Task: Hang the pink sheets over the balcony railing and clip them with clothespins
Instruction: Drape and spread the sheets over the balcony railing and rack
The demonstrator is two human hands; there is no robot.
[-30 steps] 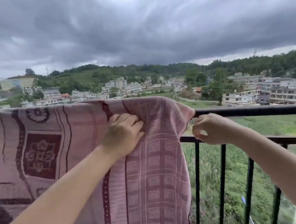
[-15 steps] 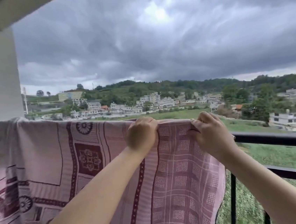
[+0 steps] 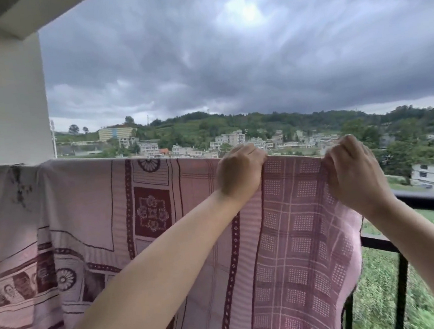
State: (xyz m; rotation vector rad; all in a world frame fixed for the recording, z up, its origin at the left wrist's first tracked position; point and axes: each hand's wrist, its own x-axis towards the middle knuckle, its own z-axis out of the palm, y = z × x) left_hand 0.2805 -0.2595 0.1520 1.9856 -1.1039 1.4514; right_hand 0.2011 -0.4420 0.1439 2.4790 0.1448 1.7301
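Gripping the top fold of the pink sheet (image 3: 147,225) with both hands, the person looks to be spreading it flat along the balcony railing (image 3: 433,199) so it hangs evenly. Left hand (image 3: 239,174) and right hand (image 3: 356,176) are each curled tight on the fabric, near each other at the sheet's right end. It's draped over the rail (no clothespins visible yet), pale pink with maroon floral squares and checked borders.
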